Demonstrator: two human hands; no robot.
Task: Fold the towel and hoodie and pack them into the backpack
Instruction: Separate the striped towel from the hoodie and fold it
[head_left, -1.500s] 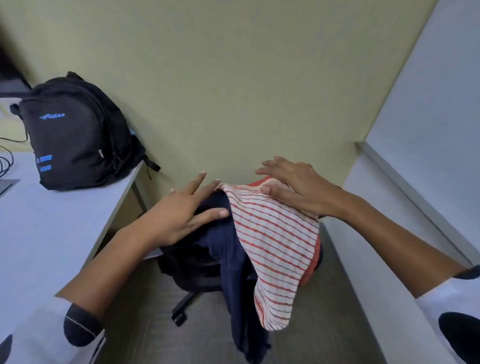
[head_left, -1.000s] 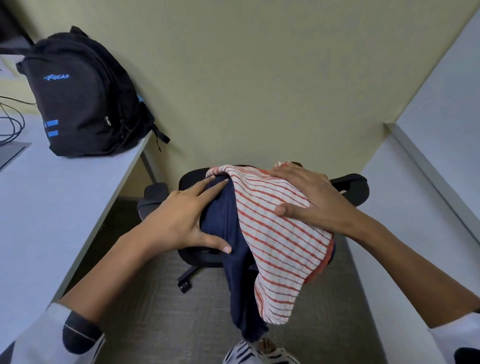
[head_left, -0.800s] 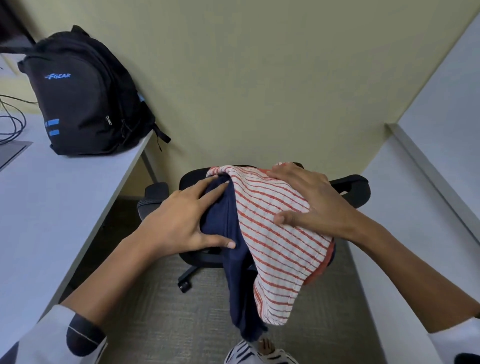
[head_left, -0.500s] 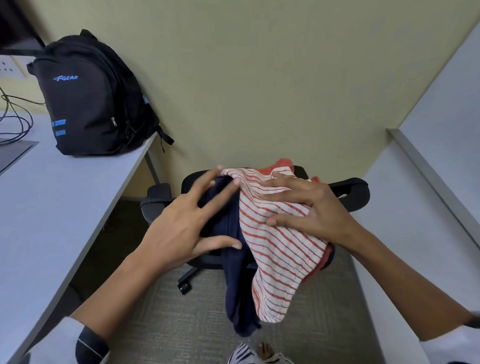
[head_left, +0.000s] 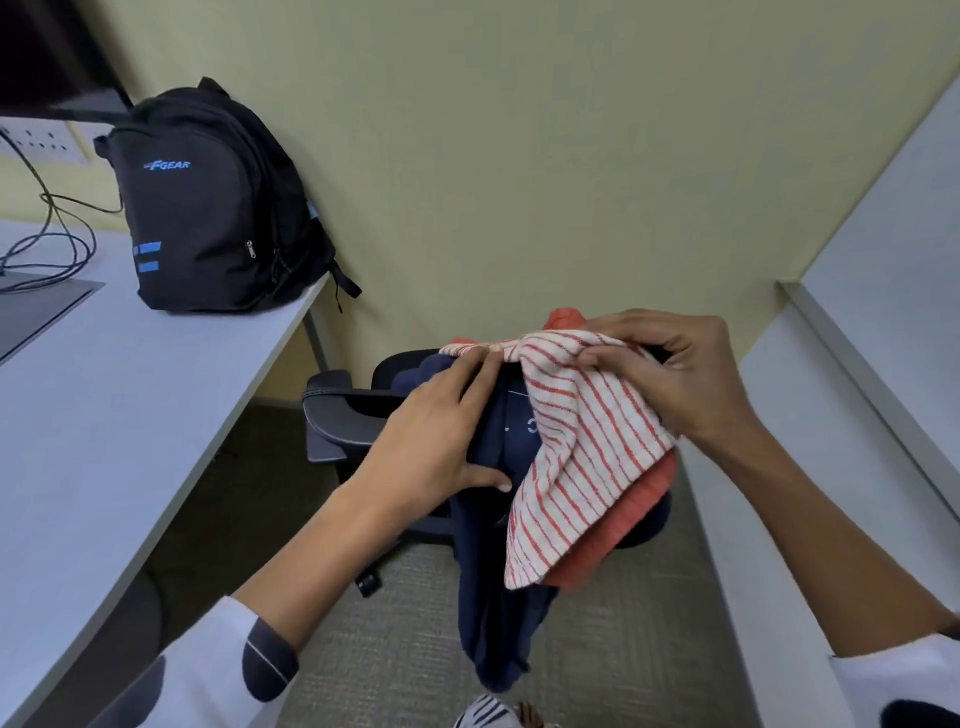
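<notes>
Two garments hang over an office chair (head_left: 337, 421) at the centre of the frame as a person begins sorting them for packing. At upper left, a black backpack (head_left: 208, 202) stands upright on a pale desk (head_left: 104, 415), near the wall, its zips apparently closed, beside a tangle of cables (head_left: 47, 244). Moving right, the left hand (head_left: 436, 441) lies on the navy hoodie (head_left: 493, 597), fingers extended and their tips touching the top edge of the striped towel (head_left: 582, 467), thumb pressed against the dark cloth; it holds the hoodie in place without closing round it. The hoodie drapes down the front of the chair toward the carpeted floor. Just right of it, the red-and-white towel overlaps the hoodie, with an orange-red layer showing beneath and behind it; whether that is the towel's reverse or a separate cloth cannot be told. At centre right, the right hand (head_left: 675, 374) pinches the towel's upper corner between thumb and curled fingers. Nothing is folded yet, and both items sit well apart from the backpack. The step in hand appears to be lifting the towel free; the next move likely calls for drawing it clear of the hoodie and spreading it flat for folding.
</notes>
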